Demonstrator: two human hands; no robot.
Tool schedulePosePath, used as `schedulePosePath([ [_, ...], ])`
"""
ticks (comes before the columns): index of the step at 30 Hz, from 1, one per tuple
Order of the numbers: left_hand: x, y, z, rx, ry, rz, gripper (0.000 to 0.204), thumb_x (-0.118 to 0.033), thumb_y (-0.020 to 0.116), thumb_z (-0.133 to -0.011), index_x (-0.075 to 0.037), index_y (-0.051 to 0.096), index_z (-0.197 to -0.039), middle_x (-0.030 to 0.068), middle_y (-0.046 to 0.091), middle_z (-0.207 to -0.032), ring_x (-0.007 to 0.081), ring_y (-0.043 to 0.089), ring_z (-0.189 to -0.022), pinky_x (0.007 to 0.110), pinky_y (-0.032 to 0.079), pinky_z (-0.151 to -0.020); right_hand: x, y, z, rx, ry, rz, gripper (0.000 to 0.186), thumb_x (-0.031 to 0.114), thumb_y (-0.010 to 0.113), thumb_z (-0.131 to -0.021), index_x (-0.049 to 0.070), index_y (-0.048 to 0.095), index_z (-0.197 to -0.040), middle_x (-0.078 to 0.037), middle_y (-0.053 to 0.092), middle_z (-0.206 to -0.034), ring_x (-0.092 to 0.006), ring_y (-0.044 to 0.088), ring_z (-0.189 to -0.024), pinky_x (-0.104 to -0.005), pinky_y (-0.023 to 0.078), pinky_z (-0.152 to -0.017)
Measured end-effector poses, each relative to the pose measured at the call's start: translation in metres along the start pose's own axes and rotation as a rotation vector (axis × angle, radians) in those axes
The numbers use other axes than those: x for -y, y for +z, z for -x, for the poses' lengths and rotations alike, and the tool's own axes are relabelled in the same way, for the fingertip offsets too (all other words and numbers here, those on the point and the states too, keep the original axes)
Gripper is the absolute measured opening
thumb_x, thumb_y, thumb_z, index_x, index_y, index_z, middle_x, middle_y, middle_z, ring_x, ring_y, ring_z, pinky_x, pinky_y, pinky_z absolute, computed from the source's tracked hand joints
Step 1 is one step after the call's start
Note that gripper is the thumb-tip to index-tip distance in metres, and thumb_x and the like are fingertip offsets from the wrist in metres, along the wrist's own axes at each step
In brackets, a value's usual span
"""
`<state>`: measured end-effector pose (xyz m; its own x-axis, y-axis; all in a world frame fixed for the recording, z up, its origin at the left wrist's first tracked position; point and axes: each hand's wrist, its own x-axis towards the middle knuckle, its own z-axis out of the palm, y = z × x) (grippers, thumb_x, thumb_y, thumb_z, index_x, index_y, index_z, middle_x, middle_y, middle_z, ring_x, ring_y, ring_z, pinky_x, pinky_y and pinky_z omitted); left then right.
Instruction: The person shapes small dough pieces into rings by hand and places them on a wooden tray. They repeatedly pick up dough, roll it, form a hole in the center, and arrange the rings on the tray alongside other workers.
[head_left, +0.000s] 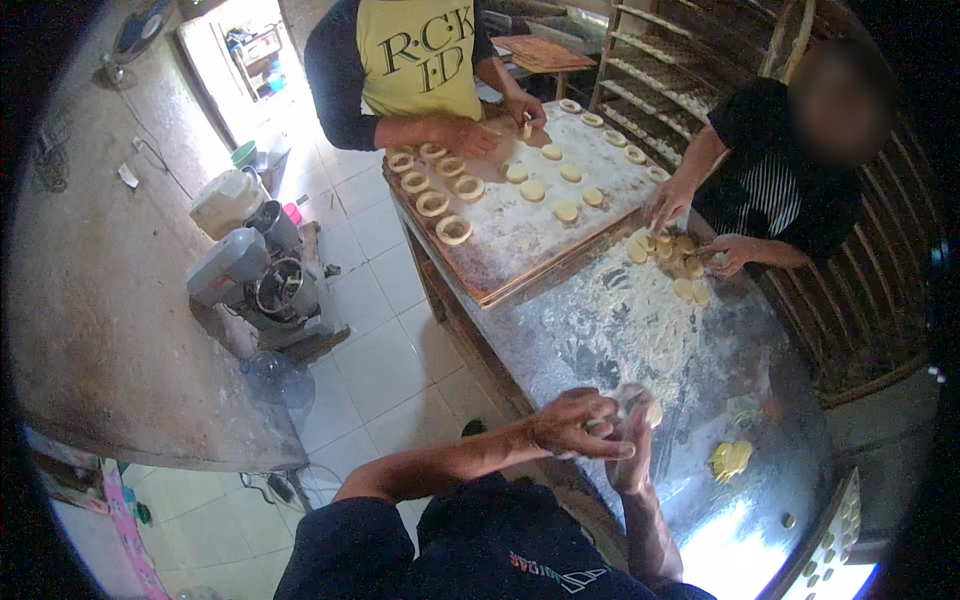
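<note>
Over the near edge of the floury metal table my two hands meet. My left hand has its fingers curled in against the right; what they grip, if anything, is hidden. My right hand points upward, partly smeared by motion, and holds a small pale dough round by its fingers. To the right of it a soft yellow lump of dough lies on the metal. Loose flour is spread over the tabletop beyond my hands.
A person in a yellow-fronted shirt works at a floured board with dough rings and rounds. At right another person handles several dough pieces. Slatted racks stand behind; mixing machines stand left on the tiled floor.
</note>
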<state>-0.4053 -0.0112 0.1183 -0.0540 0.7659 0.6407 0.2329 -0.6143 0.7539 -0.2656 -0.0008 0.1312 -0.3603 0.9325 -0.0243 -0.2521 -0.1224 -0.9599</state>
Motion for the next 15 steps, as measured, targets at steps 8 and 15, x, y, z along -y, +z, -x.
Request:
schedulePosePath([
  [8,0.034,-0.066,-0.007,-0.205,0.099,-0.186,0.037,-0.03,0.047,-0.099,-0.004,0.045,-0.125,0.0071,0.053,-0.092,0.0199,0.051,-0.073,0.033,0.046,-0.067,-0.015,0.073,-0.044,0.242,0.098,0.026,0.039,0.046,0.04,-0.098,0.014,0.033,-0.12,-0.012,0.045,-0.106,-0.0215,0.052,-0.091,-0.0343,0.046,-0.077],
  [15,0.064,-0.143,-0.021,-0.318,-0.167,-0.308,0.037,-0.009,0.054,-0.093,0.005,0.047,-0.126,0.0158,0.054,-0.089,0.0285,0.052,-0.072,0.04,0.047,-0.068,-0.053,0.139,-0.113,0.208,-0.254,0.392,0.032,0.027,0.041,-0.098,0.003,0.036,-0.119,-0.014,0.042,-0.109,-0.0213,0.047,-0.098,-0.0387,0.044,-0.08],
])
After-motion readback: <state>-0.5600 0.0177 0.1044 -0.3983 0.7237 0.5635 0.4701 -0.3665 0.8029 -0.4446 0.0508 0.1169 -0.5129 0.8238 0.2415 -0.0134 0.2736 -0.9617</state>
